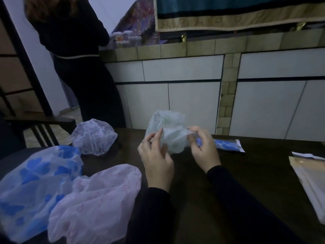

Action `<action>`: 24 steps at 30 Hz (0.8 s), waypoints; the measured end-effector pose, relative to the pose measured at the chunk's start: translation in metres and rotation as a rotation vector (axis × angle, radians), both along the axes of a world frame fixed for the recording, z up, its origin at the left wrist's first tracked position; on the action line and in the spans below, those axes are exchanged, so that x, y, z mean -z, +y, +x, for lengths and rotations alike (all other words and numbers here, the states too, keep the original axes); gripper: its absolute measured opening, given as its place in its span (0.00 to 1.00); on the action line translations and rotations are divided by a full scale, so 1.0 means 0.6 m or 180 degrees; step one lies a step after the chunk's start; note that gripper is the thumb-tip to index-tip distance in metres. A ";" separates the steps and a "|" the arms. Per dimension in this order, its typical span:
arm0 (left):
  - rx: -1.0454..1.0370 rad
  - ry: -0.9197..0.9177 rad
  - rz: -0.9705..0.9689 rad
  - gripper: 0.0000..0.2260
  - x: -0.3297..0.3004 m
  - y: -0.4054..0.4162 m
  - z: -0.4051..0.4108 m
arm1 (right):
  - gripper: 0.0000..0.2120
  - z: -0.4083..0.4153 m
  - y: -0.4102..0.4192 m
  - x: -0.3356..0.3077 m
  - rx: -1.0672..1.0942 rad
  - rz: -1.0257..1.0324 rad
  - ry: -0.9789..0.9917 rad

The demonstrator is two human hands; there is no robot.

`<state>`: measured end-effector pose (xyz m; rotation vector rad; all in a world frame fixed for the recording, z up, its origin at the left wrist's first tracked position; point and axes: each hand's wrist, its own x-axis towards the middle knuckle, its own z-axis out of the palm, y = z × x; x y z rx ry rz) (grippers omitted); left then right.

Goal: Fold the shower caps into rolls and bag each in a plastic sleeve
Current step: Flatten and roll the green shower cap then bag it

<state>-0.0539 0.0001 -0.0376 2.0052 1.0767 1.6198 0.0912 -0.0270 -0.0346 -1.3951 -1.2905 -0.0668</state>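
A crumpled white shower cap with a green flower print (168, 127) is held up over the dark table (246, 164). My left hand (155, 155) pinches its left edge and my right hand (202, 147) grips its right side. Behind my right hand lies a blue-patterned cap rolled inside a plastic sleeve (226, 145). To the left lie three loose caps: a purple-print one (94, 136), a blue-heart one (35, 182) and a pink one (98, 199).
A stack of flat plastic sleeves (311, 184) lies at the table's right edge. A person in dark clothes (79, 59) stands at the tiled counter (193, 48) beyond the table. A dark chair (44, 124) stands at the left.
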 end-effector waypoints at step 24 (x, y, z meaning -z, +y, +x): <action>0.2112 -0.0987 -0.1916 0.08 -0.003 -0.027 0.001 | 0.15 0.079 -0.176 -0.020 -0.0615 -0.0817 0.3549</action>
